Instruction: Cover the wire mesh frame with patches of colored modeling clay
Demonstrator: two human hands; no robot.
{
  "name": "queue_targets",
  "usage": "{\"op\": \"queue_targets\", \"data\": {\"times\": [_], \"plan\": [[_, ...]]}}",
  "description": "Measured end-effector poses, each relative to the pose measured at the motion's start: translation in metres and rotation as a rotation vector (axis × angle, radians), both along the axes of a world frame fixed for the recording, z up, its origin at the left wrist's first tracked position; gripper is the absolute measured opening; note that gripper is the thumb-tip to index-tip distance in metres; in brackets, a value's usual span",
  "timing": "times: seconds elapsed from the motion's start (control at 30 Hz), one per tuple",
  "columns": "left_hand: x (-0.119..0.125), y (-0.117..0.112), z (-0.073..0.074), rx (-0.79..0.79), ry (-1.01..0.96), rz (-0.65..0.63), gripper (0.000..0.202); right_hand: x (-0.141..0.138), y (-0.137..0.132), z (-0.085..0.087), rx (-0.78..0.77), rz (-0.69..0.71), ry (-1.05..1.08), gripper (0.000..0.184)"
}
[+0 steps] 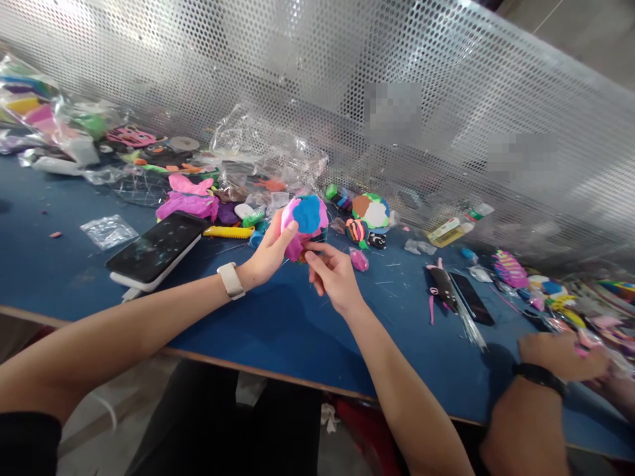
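Observation:
A pink modelling clay figure with a blue patch [308,215] is held up over the table. My left hand [270,250] grips it from the left, its thumb against the clay front. At the figure's lower edge is my right hand [333,274], fingers closed in a pinch close to a small brownish bit. What lies between those fingertips is too small to make out. Just right of my right hand lies a small wrapped pink lump [358,259]. Behind are a round multicoloured clay piece [371,211] and a striped clay ball [356,231].
On the left are a phone on a white block [157,250], a yellow utility knife [229,232] and a pink-purple clay figure [188,198]. Clear bags line the perforated metal panel [317,79]. At right, a co-worker's hand [563,357] works near a black phone [471,299] and thin wires [466,314].

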State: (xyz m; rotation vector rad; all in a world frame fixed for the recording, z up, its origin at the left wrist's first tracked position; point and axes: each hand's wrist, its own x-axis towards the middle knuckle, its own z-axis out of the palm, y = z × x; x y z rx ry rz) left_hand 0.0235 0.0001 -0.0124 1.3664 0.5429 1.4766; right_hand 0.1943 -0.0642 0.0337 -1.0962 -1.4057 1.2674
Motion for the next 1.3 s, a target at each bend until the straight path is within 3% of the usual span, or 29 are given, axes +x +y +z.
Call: {"op": "queue_targets", "data": {"times": [0.13,0.23,0.33,0.6,1.3], "plan": [[-0.003,-0.003,0.003,0.027,0.05,-0.004,0.065,-0.001,0.0,-0.001,-0.087,0.154,0.026,0.076],[-0.004,-0.004,0.004,0.083,0.107,0.012,0.066,-0.004,-0.001,-0.004,-0.121,0.183,0.055,0.071],[-0.004,-0.006,0.005,0.115,0.136,0.018,0.067,-0.009,-0.002,-0.007,-0.118,0.163,0.096,0.06],[-0.002,-0.008,0.005,0.167,0.151,0.022,0.068,-0.023,-0.008,-0.016,-0.077,0.036,0.153,0.053],[-0.001,-0.021,0.013,0.184,0.217,-0.006,0.078,-0.028,-0.012,-0.016,-0.08,-0.097,0.256,0.06]]}}
